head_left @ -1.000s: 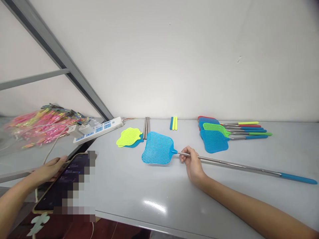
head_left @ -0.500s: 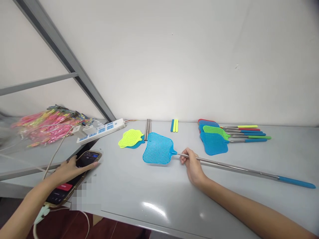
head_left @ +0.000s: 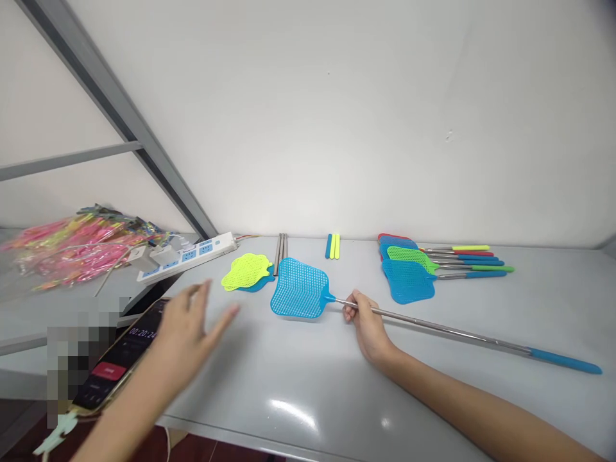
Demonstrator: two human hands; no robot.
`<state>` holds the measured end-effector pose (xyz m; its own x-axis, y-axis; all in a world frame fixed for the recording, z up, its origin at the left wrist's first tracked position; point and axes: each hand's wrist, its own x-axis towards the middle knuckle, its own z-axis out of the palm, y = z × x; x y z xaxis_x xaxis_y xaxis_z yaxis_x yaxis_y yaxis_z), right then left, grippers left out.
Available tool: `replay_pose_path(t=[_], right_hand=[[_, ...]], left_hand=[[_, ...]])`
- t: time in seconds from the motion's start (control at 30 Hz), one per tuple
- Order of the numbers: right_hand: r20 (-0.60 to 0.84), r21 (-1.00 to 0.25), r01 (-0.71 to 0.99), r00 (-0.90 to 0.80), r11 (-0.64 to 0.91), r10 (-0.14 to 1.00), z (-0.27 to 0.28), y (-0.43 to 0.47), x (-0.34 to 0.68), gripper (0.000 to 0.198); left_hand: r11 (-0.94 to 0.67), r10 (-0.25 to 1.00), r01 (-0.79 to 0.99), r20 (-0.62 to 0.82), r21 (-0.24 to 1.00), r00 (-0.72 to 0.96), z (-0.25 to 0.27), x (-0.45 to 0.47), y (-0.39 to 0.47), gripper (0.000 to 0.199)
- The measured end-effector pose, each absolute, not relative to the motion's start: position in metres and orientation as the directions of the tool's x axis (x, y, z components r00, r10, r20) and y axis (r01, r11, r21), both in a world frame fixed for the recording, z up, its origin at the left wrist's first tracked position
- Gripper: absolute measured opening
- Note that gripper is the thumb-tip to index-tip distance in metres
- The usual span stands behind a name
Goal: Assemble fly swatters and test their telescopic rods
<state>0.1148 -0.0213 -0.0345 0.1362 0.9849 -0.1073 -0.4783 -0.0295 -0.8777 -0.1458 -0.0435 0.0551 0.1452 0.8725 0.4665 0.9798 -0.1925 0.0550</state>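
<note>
A blue fly swatter with a long extended metal rod and a blue grip lies across the grey table. My right hand has its fingers wrapped round the rod just behind the swatter's head. Over the table's left part, my left hand hangs with fingers apart and nothing in them, slightly blurred. Beside and partly behind it lies a phone with a running timer on its screen. Yellow and blue swatter heads lie stacked between the left hand and the wall.
Metal rods and blue and yellow grips lie along the wall. Several finished-looking fly swatters are piled at right. A power strip and bagged pink items sit at left, near a grey metal frame.
My left hand has lifted off the phone and moved right over the table. My right hand keeps its hold on the swatter's rod. The view has shifted slightly.
</note>
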Motion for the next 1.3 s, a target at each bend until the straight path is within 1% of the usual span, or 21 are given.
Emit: replay_pose_path(t=[0.03,0.07,0.13,0.17,0.23,0.33,0.43,0.53,0.6,0.7,0.73,0.8,0.9,0.97,1.03,1.17,1.3], right_hand=[[-0.112,-0.876,-0.481,0.136,-0.033,0.984,-0.034,-0.021,0.115,0.029],[-0.115,-0.875,-0.483,0.135,-0.036,0.984,-0.034,-0.021,0.115,0.029],[-0.111,-0.871,-0.49,0.128,-0.034,0.986,-0.034,-0.021,0.115,0.029],[-0.104,-0.867,-0.497,0.123,-0.029,0.987,-0.034,-0.021,0.115,0.028],[-0.094,-0.852,-0.522,0.106,-0.025,0.99,-0.034,-0.021,0.117,0.027],[-0.103,-0.823,-0.566,0.064,-0.049,0.993,-0.033,-0.021,0.12,0.027],[-0.09,-0.832,-0.551,0.018,-0.065,0.996,-0.033,-0.021,0.121,0.028],[-0.077,-0.835,-0.547,0.001,-0.064,0.997,-0.031,-0.021,0.123,0.03],[-0.085,-0.823,-0.565,0.013,-0.063,0.996,-0.027,-0.019,0.126,0.03],[-0.104,-0.808,-0.588,0.091,-0.031,0.99,-0.016,-0.011,0.137,0.029],[-0.123,-0.787,-0.616,0.141,-0.01,0.982,-0.011,-0.006,0.143,0.028],[-0.171,-0.696,-0.717,0.213,0.036,0.962,-0.001,0.003,0.156,0.027],[-0.262,-0.554,-0.83,0.103,-0.062,0.959,0.016,0.017,0.175,0.024],[-0.28,-0.461,-0.881,0.029,-0.108,0.96,0.026,0.023,0.186,0.022],[-0.276,-0.411,-0.901,-0.02,-0.137,0.961,0.035,0.028,0.196,0.022],[-0.244,-0.416,-0.904,0.009,-0.097,0.97,0.048,0.032,0.217,0.029],[-0.204,-0.493,-0.864,0.001,-0.102,0.979,0.057,0.032,0.23,0.035]], left_hand=[[-0.297,0.843,0.954,0.48,0.041,0.242,0.057,-0.121,-0.051,0.054],[-0.404,0.818,0.914,0.456,0.02,0.351,0.057,-0.098,-0.059,0.05],[-0.606,0.747,0.795,0.328,-0.024,0.579,0.055,-0.059,-0.068,0.047],[-0.667,0.706,0.744,0.283,-0.042,0.649,0.052,-0.043,-0.068,0.048],[-0.715,0.662,0.695,0.25,-0.073,0.707,0.047,-0.02,-0.062,0.047],[-0.747,0.627,0.655,0.208,-0.11,0.75,0.045,-0.002,-0.039,0.034],[-0.775,0.614,0.627,0.144,-0.075,0.776,0.05,0.004,-0.017,0.021],[-0.831,0.553,0.556,0.074,-0.023,0.83,0.052,0.003,-0.006,0.021],[-0.841,0.541,0.541,0.051,0.009,0.84,0.05,0.001,-0.003,0.022],[-0.808,0.59,0.588,0.068,0.046,0.805,0.043,-0.004,-0.002,0.023],[-0.79,0.613,0.609,0.077,0.063,0.787,0.04,-0.005,-0.002,0.025],[-0.75,0.662,0.653,0.088,0.106,0.745,0.035,-0.008,-0.003,0.028],[-0.691,0.722,0.703,0.103,0.17,0.685,0.029,-0.009,-0.006,0.031],[-0.665,0.745,0.718,0.115,0.205,0.657,0.027,-0.008,-0.009,0.032],[-0.642,0.765,0.731,0.13,0.232,0.631,0.027,-0.006,-0.012,0.032],[-0.612,0.788,0.738,0.142,0.283,0.599,0.028,-0.004,-0.015,0.032],[-0.606,0.79,0.728,0.133,0.32,0.598,0.026,-0.003,-0.018,0.031]])
